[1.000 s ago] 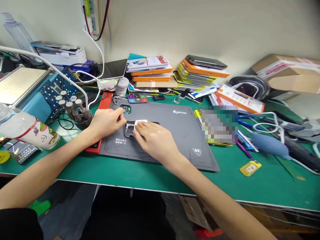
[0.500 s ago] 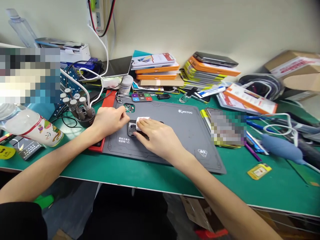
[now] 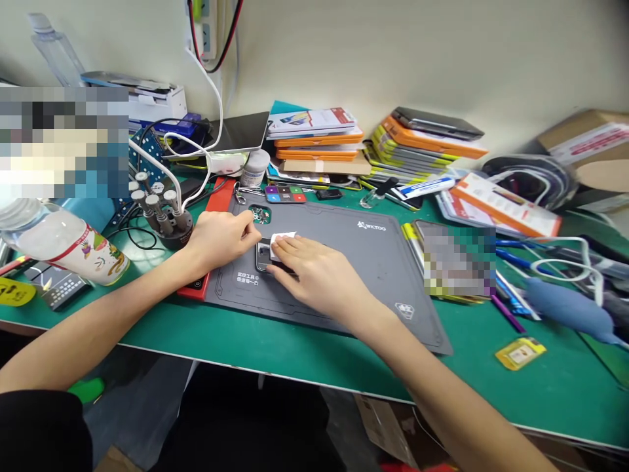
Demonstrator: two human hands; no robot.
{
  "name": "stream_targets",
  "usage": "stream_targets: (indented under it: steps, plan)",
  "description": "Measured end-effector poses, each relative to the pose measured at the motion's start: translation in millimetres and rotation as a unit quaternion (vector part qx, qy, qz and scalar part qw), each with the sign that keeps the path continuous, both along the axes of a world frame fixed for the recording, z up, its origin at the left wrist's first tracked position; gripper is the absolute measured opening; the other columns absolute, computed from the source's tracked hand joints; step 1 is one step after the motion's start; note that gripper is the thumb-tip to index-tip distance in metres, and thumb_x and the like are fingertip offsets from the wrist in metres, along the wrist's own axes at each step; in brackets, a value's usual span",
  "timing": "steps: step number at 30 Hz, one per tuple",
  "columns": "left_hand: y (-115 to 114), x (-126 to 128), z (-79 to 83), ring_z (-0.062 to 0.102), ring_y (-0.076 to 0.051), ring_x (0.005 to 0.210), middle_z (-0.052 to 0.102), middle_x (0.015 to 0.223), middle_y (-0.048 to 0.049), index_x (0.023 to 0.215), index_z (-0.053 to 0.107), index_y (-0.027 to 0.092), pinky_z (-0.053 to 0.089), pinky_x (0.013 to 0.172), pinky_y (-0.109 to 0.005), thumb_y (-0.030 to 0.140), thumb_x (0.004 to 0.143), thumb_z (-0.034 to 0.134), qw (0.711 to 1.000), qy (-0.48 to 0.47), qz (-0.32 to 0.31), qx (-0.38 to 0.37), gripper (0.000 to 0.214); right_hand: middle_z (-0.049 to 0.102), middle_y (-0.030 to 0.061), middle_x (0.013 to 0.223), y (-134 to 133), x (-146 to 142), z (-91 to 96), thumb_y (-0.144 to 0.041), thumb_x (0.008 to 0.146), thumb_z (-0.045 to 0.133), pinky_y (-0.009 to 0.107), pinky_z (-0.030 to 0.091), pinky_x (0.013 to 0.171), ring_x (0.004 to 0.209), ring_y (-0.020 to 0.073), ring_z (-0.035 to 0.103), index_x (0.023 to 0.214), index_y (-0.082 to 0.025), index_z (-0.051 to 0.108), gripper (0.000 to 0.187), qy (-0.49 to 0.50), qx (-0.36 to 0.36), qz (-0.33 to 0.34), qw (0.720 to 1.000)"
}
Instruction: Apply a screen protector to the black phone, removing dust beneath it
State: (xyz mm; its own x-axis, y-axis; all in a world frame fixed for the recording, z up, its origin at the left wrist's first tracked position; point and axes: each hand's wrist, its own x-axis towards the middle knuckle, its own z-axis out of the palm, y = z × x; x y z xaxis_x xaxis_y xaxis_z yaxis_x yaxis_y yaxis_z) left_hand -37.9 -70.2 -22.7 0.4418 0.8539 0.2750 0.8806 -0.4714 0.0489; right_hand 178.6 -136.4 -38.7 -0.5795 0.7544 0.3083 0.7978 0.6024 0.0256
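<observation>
A phone (image 3: 263,259) lies on the dark grey work mat (image 3: 339,229), its camera corner showing at the left and most of it hidden beneath my right hand (image 3: 317,272). That hand presses a folded white wipe (image 3: 276,252) down on the phone, fingers together over the cloth. My left hand (image 3: 221,237) is closed, its curled fingertips at the phone's upper left corner, holding its edge. Just above, small screws lie in a green recess (image 3: 260,214) of the mat.
Left stand a screwdriver holder (image 3: 170,226) and a plastic bottle (image 3: 73,246). Stacked boxes (image 3: 314,131) line the wall. At right lie a screen (image 3: 457,262), a purple stick (image 3: 508,313), a yellow packet (image 3: 521,354) and a blue air blower (image 3: 570,305). A red strip (image 3: 221,196) borders the mat.
The whole view has shifted slightly, so the bench appears a little further right. Both hands keep nearly the same place at the phone, the wipe still under my right fingers.
</observation>
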Motion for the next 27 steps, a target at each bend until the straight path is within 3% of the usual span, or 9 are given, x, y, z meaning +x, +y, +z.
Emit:
stream_targets:
  steps: [3, 6, 10, 15, 18, 22, 27]
  plan:
    - [0, 0, 0.5, 0.072, -0.024, 0.071, 0.077, 0.075, -0.0069, 0.089, 0.071, 0.019, 0.026, 0.059, -0.031, 0.035, 0.097, 0.041, 1.000, 0.005, 0.001, -0.002, 0.035, 0.072, 0.0185, 0.135, -2, -3, 1.9, -0.038, 0.109, 0.047, 0.043, 0.052, 0.116, 0.125, 0.0283, 0.071, 0.129, -0.005, 0.072, 0.046, -0.017, 0.022, 0.013, 1.000]
    - [0, 0, 0.3, 0.070, -0.023, 0.069, 0.076, 0.074, -0.0060, 0.089, 0.072, 0.020, 0.027, 0.060, -0.031, 0.035, 0.097, 0.041, 1.000, 0.004, 0.002, -0.004, 0.036, 0.078, 0.0151, 0.126, -6, 13, 1.7, -0.035, 0.109, 0.047, 0.041, 0.056, 0.111, 0.115, 0.0262, 0.076, 0.123, -0.009, 0.075, 0.041, -0.018, 0.042, -0.002, 0.999]
    - [0, 1, 0.4, 0.069, -0.022, 0.068, 0.075, 0.073, -0.0050, 0.089, 0.072, 0.021, 0.030, 0.061, -0.031, 0.035, 0.096, 0.040, 1.000, 0.000, -0.004, -0.008, 0.035, 0.078, 0.0152, 0.126, -11, 26, 0.3, -0.036, 0.109, 0.049, 0.041, 0.057, 0.109, 0.116, 0.0273, 0.075, 0.122, -0.010, 0.076, 0.039, -0.008, 0.044, -0.019, 0.999]
    - [0, 0, 0.5, 0.069, -0.022, 0.068, 0.075, 0.073, -0.0060, 0.088, 0.072, 0.020, 0.031, 0.061, -0.031, 0.034, 0.096, 0.042, 1.000, -0.004, -0.001, -0.003, 0.033, 0.072, 0.0200, 0.135, -10, 6, 3.6, -0.041, 0.107, 0.052, 0.046, 0.054, 0.112, 0.123, 0.0307, 0.072, 0.128, -0.008, 0.072, 0.044, -0.012, -0.002, -0.015, 1.000]
    - [1, 0, -0.8, 0.070, -0.023, 0.069, 0.075, 0.074, -0.0063, 0.088, 0.071, 0.020, 0.029, 0.060, -0.031, 0.034, 0.097, 0.042, 1.000, -0.002, 0.001, -0.001, 0.033, 0.072, 0.0173, 0.137, -8, 3, 5.1, -0.040, 0.108, 0.049, 0.044, 0.054, 0.113, 0.125, 0.0287, 0.071, 0.129, -0.010, 0.072, 0.044, -0.007, -0.014, -0.001, 1.000]
    - [1, 1, -1.9, 0.070, -0.023, 0.069, 0.076, 0.074, -0.0055, 0.087, 0.071, 0.021, 0.026, 0.060, -0.031, 0.034, 0.097, 0.042, 1.000, 0.000, -0.004, -0.002, 0.033, 0.074, 0.0135, 0.133, -5, 7, 5.4, -0.036, 0.109, 0.046, 0.041, 0.058, 0.106, 0.122, 0.0274, 0.073, 0.127, -0.014, 0.074, 0.040, 0.006, -0.019, -0.021, 1.000]
    - [0, 0, 0.3, 0.072, -0.024, 0.071, 0.077, 0.077, -0.0065, 0.089, 0.071, 0.020, 0.023, 0.059, -0.032, 0.033, 0.097, 0.043, 1.000, 0.012, 0.003, -0.002, 0.032, 0.076, 0.0152, 0.131, 1, -13, 10.6, -0.044, 0.107, 0.050, 0.039, 0.061, 0.098, 0.119, 0.0299, 0.074, 0.121, -0.013, 0.076, 0.042, -0.021, -0.047, -0.022, 0.998]
